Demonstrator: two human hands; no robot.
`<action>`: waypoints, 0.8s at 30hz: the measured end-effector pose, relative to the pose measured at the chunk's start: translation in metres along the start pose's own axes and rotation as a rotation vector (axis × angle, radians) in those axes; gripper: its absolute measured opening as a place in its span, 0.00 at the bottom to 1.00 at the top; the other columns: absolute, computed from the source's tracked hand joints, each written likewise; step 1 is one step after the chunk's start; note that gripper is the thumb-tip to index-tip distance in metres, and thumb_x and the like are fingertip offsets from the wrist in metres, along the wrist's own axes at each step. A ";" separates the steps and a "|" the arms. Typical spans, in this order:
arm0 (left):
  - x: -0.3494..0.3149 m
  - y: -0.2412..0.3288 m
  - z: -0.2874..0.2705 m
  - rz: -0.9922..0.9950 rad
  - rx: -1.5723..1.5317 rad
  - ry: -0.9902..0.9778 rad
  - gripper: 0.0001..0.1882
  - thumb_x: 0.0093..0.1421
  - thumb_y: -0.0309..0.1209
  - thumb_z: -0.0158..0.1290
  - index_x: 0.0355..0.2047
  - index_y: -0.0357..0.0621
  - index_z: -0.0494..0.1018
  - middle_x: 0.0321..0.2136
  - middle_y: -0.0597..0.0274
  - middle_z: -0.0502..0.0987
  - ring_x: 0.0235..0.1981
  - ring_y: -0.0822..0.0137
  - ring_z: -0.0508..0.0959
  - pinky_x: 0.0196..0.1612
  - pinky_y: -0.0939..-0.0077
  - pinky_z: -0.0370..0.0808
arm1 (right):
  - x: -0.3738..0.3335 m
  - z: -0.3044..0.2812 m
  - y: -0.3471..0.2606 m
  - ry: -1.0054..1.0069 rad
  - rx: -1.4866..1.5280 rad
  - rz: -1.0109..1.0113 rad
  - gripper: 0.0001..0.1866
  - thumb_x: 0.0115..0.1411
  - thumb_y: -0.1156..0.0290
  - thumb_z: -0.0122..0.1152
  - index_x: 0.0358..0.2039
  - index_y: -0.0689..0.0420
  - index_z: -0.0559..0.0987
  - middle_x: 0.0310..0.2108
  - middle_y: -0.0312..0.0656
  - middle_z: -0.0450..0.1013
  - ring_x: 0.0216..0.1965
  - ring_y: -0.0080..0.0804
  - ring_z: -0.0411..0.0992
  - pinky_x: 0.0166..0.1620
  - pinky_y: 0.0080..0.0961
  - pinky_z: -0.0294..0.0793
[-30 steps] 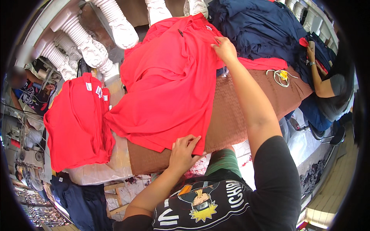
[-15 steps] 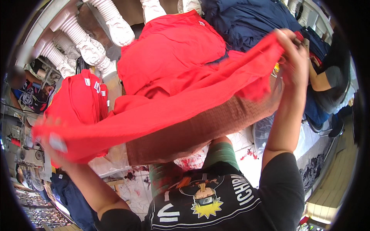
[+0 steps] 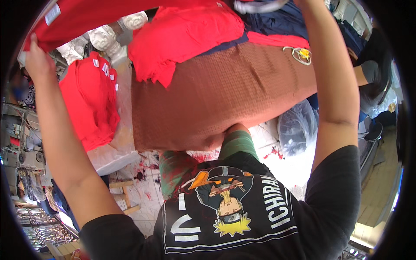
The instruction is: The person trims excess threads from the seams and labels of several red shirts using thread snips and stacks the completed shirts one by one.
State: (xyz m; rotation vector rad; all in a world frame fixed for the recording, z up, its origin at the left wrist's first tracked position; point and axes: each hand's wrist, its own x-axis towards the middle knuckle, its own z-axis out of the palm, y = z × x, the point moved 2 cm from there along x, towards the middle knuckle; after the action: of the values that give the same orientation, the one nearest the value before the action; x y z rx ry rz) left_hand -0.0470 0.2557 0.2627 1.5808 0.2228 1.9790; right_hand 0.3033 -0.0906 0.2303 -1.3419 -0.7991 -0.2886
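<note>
Red pile [image 3: 190, 37] on our surface [image 3: 216, 95], navy pile [image 3: 279, 27] beside, clear bag [image 3: 298, 125] nearby, left hand [image 3: 40, 60] gripping red garment [image 3: 86, 17], right hand unseen

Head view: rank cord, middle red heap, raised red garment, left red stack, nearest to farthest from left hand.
1. Raised red garment: in the left hand.
2. Left red stack: lower right of it.
3. Middle red heap: upper middle.
4. Cord: upper right.

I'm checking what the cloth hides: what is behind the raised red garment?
Parts of white balusters show below the red garment held in the left hand; it covers the rest, so anything fully behind it cannot be seen.
</note>
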 end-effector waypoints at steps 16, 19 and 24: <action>-0.331 -0.021 -0.050 -0.089 0.586 -0.689 0.18 0.56 0.20 0.49 0.49 0.37 0.69 0.49 0.54 0.72 0.55 0.57 0.68 0.60 0.63 0.60 | -0.276 -0.081 0.173 -0.270 -0.158 0.723 0.11 0.62 0.65 0.58 0.39 0.58 0.82 0.20 0.26 0.70 0.16 0.10 0.52 0.19 0.13 0.48; -0.361 0.005 0.026 -0.102 0.468 -0.968 0.10 0.59 0.29 0.54 0.41 0.44 0.77 0.46 0.57 0.74 0.51 0.59 0.72 0.56 0.67 0.66 | -0.268 -0.081 0.170 -0.351 -0.244 0.603 0.11 0.61 0.67 0.59 0.39 0.60 0.81 0.28 0.30 0.76 0.21 0.13 0.60 0.24 0.15 0.59; -0.423 -0.013 0.094 -0.223 0.378 -1.102 0.12 0.57 0.31 0.57 0.40 0.40 0.78 0.44 0.55 0.76 0.48 0.61 0.75 0.51 0.72 0.71 | -0.274 -0.046 0.173 -0.418 -0.354 0.353 0.16 0.54 0.61 0.66 0.38 0.59 0.82 0.31 0.39 0.77 0.34 0.32 0.75 0.40 0.26 0.72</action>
State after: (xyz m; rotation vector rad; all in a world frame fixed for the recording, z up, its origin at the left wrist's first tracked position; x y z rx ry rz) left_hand 0.0960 0.0171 -0.0696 2.4980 0.3009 0.7105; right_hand 0.2315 -0.1608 -0.0813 -1.8837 -0.8595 0.1445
